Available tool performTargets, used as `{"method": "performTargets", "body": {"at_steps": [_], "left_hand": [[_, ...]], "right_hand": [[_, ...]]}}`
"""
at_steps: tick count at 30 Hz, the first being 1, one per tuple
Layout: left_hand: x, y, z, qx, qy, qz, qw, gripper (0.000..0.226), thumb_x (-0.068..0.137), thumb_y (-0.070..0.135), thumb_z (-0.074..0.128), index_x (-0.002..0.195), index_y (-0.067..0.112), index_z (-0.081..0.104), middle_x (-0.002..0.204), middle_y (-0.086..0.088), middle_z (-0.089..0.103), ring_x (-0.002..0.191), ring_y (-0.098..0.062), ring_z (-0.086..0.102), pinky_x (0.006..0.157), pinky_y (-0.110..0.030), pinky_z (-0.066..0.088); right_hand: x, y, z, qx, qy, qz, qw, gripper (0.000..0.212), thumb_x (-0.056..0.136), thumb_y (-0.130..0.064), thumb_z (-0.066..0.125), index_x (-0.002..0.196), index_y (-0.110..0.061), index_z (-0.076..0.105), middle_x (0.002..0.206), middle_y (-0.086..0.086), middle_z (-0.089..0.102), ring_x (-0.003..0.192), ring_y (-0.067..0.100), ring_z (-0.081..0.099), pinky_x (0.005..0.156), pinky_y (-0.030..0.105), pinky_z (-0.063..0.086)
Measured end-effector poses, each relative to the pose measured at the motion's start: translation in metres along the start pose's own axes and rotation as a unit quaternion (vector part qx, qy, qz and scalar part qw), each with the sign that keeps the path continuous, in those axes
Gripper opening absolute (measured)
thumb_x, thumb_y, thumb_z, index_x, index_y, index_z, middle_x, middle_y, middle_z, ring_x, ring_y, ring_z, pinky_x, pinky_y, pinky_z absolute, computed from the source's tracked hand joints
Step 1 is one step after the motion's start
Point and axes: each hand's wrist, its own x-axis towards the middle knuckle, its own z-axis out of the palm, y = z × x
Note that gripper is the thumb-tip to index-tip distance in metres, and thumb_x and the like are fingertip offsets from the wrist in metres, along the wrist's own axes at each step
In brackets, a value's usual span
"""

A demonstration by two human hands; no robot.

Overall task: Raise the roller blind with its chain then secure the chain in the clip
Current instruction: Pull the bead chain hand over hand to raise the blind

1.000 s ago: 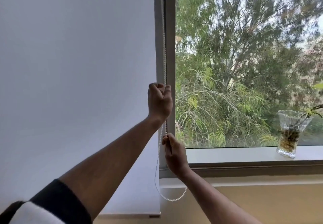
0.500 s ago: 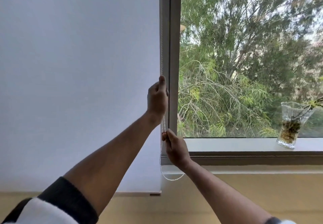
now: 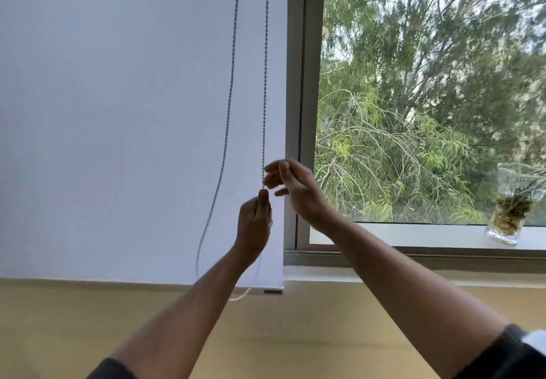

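The white roller blind (image 3: 118, 127) covers the left pane, and its bottom bar (image 3: 147, 285) hangs just below sill height. Its bead chain (image 3: 265, 83) drops in two strands in front of the fabric; the loop's bottom shows beneath the bar (image 3: 240, 296). My left hand (image 3: 254, 225) pinches the right strand between thumb and fingertips. My right hand (image 3: 297, 191) is slightly higher and blurred, its fingers spread beside the same strand. No clip is in view.
A grey window frame (image 3: 298, 112) stands right of the blind, with trees behind the glass. A glass vase (image 3: 512, 204) holding plant cuttings sits on the sill (image 3: 413, 235) at far right. A beige wall (image 3: 295, 334) lies below.
The blind's bottom bar has risen toward the sill. My left hand came down the chain; my right hand rose and spread its fingers. The chain swung left in front of the blind.
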Motion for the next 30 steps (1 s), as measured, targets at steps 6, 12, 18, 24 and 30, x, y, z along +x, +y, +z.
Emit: {"method": "performTargets", "body": {"at_steps": [6,12,18,24,30], "left_hand": [[-0.008,-0.002,0.008,-0.044,-0.026,-0.026,0.998,0.047,0.107,0.033,0.036,0.069,0.005,0.043,0.052,-0.005,0.029,0.037,-0.009,0.027,0.038,-0.020,0.023],[-0.012,-0.022,0.021,0.009,-0.046,-0.022,0.999,0.046,0.104,0.014,0.038,0.059,0.019,0.039,0.048,0.002,0.034,0.045,-0.015,0.028,0.049,-0.033,0.019],[-0.015,-0.042,0.008,0.016,-0.115,-0.060,0.991,0.044,0.107,0.027,0.036,0.067,0.014,0.048,0.053,0.001,0.043,0.044,-0.012,0.036,0.045,-0.028,0.030],[0.019,-0.005,0.011,-0.029,-0.090,-0.053,0.994,0.061,0.107,0.044,0.018,0.104,0.006,0.066,0.094,-0.007,0.071,0.085,-0.017,0.067,0.077,-0.033,0.055],[0.058,0.054,0.019,-0.072,-0.110,0.006,0.991,0.045,0.107,0.038,0.028,0.113,0.008,0.061,0.100,-0.012,0.067,0.091,-0.025,0.063,0.079,-0.034,0.051]], "right_hand": [[0.022,-0.033,0.026,0.116,0.070,-0.017,0.991,0.012,0.110,-0.013,0.037,0.106,-0.019,0.047,0.074,-0.001,0.058,0.058,0.006,0.055,0.054,0.026,0.046],[0.017,-0.008,0.034,-0.035,0.145,-0.095,0.984,0.024,0.106,-0.014,0.039,0.095,-0.016,0.061,0.059,-0.011,0.043,0.051,0.006,0.035,0.050,0.027,0.030],[-0.003,0.034,0.025,-0.095,0.132,-0.070,0.984,0.021,0.106,-0.014,0.043,0.092,-0.017,0.059,0.057,0.014,0.044,0.049,0.017,0.035,0.046,0.039,0.031],[-0.012,0.056,0.008,-0.135,0.120,-0.037,0.983,0.019,0.104,-0.022,0.044,0.091,-0.028,0.056,0.061,-0.012,0.060,0.057,0.021,0.064,0.054,0.044,0.058],[-0.023,0.082,0.003,-0.225,0.110,-0.065,0.966,0.018,0.099,-0.014,0.043,0.093,-0.027,0.055,0.062,0.002,0.059,0.050,0.029,0.052,0.050,0.048,0.042]]}}
